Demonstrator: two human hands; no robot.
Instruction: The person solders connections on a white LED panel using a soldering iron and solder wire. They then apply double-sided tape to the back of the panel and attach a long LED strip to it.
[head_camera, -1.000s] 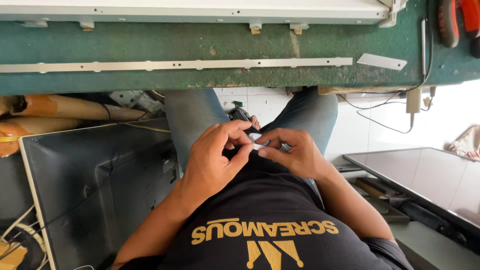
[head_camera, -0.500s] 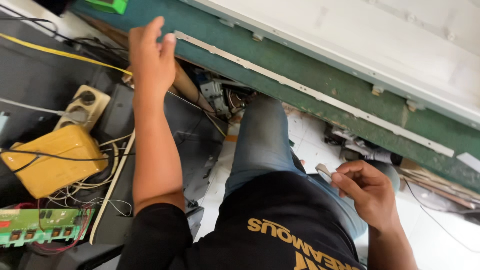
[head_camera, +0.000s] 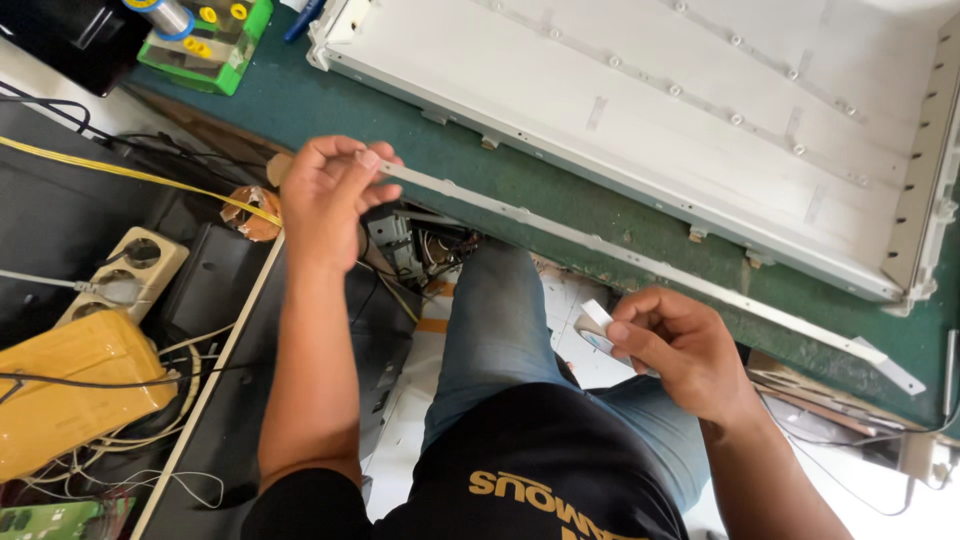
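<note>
Left hand (head_camera: 328, 195) is up at the near edge of the green counter (head_camera: 300, 105), fingers (head_camera: 368, 160) pinched narrow on the end of a long thin metal strip (head_camera: 640, 262). From those fingertips the strip runs off to the right along the counter's edge, ending well past the other hand. Something pale sits between thumb and forefinger at that pinch, possibly a bit of tape, but it is too small to tell.

Right hand (head_camera: 682, 350) is low, over the person's lap, fingers curled and closed on a small roll of white tape (head_camera: 596, 326), a loose flap sticking up just above the thumb. The roll hangs just below the strip, apart from it.

Beyond both hands, a big white panel (head_camera: 640, 110) lies flat on the counter, studded with small dots in rows. Left of the left hand: a yellow cable (head_camera: 130, 172), a beige socket strip (head_camera: 130, 275), a yellow box (head_camera: 75, 385) wrapped in loose wires. Blue jeans (head_camera: 500, 330) sit between the two forearms.
</note>
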